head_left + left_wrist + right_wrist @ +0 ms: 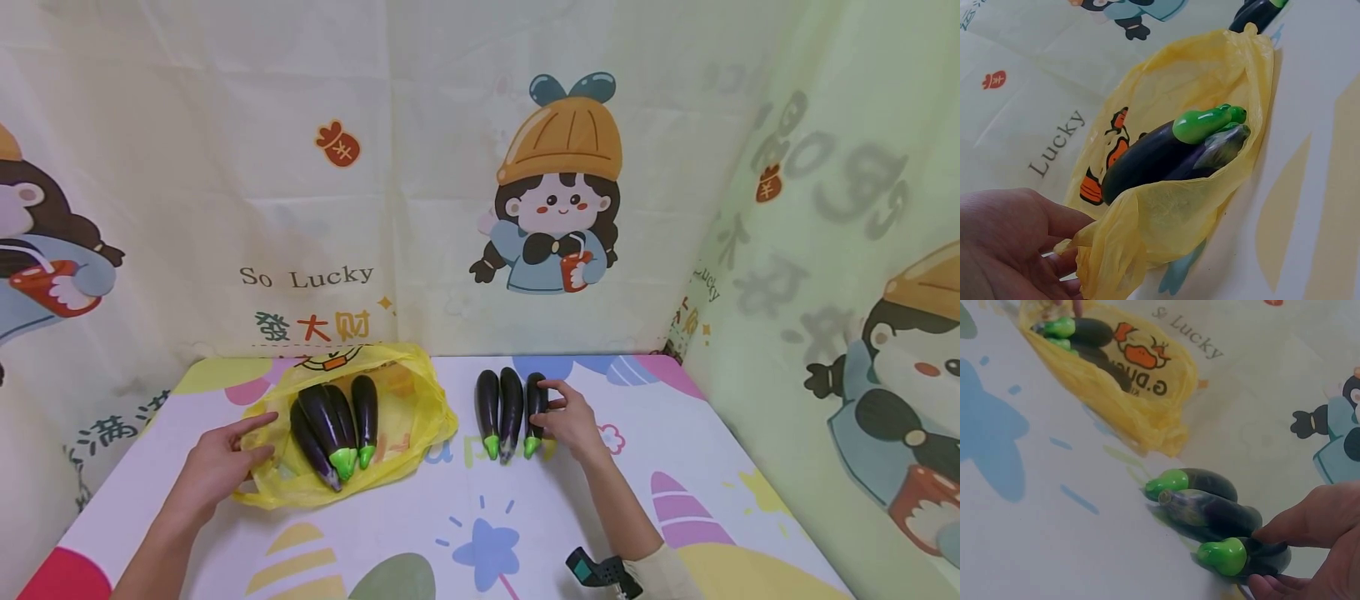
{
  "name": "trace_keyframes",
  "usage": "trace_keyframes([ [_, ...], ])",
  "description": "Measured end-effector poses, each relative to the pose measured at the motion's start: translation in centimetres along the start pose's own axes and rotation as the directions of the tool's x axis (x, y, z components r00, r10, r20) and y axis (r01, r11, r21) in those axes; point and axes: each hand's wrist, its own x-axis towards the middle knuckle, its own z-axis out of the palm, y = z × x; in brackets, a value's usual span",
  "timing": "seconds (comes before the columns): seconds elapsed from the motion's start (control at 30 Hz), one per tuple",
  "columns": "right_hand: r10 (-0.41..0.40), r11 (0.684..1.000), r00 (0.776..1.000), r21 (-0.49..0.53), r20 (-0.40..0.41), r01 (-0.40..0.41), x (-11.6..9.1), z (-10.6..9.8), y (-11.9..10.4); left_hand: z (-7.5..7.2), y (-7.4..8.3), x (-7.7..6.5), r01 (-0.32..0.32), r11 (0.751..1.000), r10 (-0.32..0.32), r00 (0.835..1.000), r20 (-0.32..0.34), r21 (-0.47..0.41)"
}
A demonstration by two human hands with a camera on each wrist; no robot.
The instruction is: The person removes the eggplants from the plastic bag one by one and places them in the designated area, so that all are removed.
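Observation:
A yellow plastic bag [431,417] lies spread wide on the left, several dark purple eggplants [365,412] with green caps inside it. At the bag's left side, my left hand [221,462] holds its edge; in the left wrist view the gathered plastic [1107,262] passes between the fingers. Right of the bag, three eggplants lie side by side, caps toward me. My right hand [573,421] pinches the rightmost eggplant [535,404] between thumb and fingers. Its neighbours, the middle eggplant [510,412] and the left eggplant [487,408], lie close by.
The table [405,525] has a white cover with coloured prints. A cream backdrop [420,208] with cartoon figures hangs behind it and along the right side. A black and teal device [603,572] sits at my right sleeve.

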Motion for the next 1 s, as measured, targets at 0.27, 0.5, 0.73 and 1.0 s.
trace_keyframes([
  [0.27, -0.007, 1.0, 1.0, 0.024, -0.006, 0.007, -0.07, 0.36, 0.2, 0.05, 0.05, 0.02, 0.012, 1.0, -0.012, 1.0, 0.002, -0.014],
  [0.5, -0.011, 1.0, 1.0, 0.021, -0.007, 0.011, -0.17, 0.66, 0.19, 0.01, 0.05, -0.02, 0.018, 1.0, -0.018, 1.0, 0.002, -0.01],
  [0.73, 0.0, 1.0, 1.0, 0.008, -0.001, 0.0, -0.17, 0.72, 0.0, -0.05, 0.1, -0.09, 0.02, 1.0, -0.02, 1.0, 0.003, -0.009],
  [1.0, -0.001, 1.0, 1.0, 0.023, 0.007, 0.001, -0.19, 0.51, -0.14, -0.12, 0.37, -0.16, 0.018, 1.0, -0.018, 1.0, 0.005, -0.009],
])
